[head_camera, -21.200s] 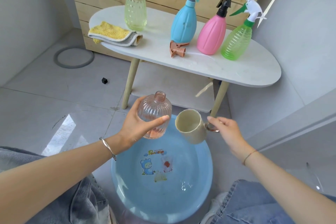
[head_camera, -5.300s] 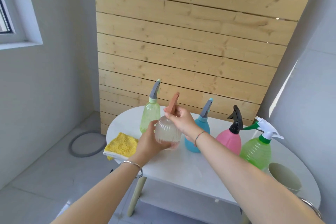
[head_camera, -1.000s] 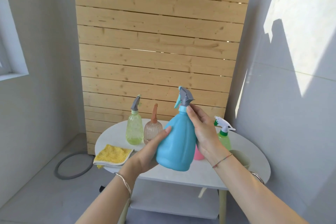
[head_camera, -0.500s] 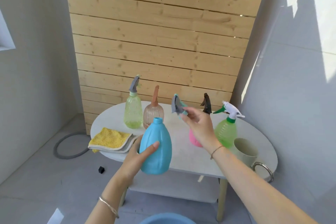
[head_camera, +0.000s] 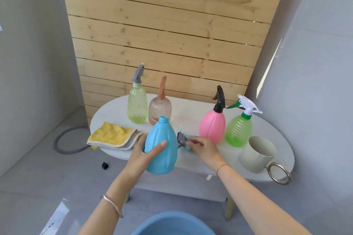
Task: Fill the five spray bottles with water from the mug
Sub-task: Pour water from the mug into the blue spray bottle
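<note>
My left hand (head_camera: 142, 155) grips the blue bottle (head_camera: 161, 149), upright and uncapped, in front of the white table (head_camera: 193, 120). My right hand (head_camera: 203, 149) rests on the tabletop, fingers around the bottle's grey and teal spray head (head_camera: 182, 140). On the table stand a pale green bottle (head_camera: 137, 107), a clear pinkish ribbed bottle (head_camera: 160, 108), a pink bottle (head_camera: 213, 125) and a bright green bottle (head_camera: 238, 129), each with its sprayer on. The cream mug (head_camera: 257, 154) with a metal ring handle sits at the table's right front.
A yellow cloth (head_camera: 112, 136) lies folded on the table's left end. The rim of a blue basin (head_camera: 172, 223) shows on the floor below me. A wooden slat panel stands behind the table. A grey hose ring (head_camera: 63, 141) and a small black block (head_camera: 105, 165) lie on the floor.
My right hand came down from above the table with the sprayer head to the tabletop. The blue bottle stays in my left hand, slightly nearer the table.
</note>
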Demonstrator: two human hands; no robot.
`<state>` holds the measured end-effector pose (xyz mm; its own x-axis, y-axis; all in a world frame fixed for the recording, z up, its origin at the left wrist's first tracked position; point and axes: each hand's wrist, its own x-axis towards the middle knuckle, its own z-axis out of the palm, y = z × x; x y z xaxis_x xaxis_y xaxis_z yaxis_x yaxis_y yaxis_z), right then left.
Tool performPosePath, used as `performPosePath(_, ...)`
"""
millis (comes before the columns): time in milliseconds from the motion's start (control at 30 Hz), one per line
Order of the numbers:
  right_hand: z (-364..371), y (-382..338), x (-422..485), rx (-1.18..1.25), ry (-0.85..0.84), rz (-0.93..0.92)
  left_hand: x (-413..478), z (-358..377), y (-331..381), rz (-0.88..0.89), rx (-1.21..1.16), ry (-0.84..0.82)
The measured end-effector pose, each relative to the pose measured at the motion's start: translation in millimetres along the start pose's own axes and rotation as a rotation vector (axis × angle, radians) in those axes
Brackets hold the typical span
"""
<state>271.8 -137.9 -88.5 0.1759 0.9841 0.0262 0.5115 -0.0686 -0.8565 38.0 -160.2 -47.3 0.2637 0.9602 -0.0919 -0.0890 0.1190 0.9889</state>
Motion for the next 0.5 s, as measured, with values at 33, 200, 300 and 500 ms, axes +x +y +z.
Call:
performPosePath(33,-3,-4,-2,0.011,0.013,-0.004,0,1,-1,-0.004,0.005,-0.009)
performPosePath(200,-43,-32,-39,0.105,0.202,-0.165,-1,11,-8,0.005,0.058,-0.077)
performPosePath(300,-78,-34,-72,0.075,0.431,-0.217,-5,25,-10,0.010,0.085,-0.126)
performPosePath(500,-128,30,-119,0.051,0.834,0.175,-19,53,-21,0.020,0.149,-0.250)
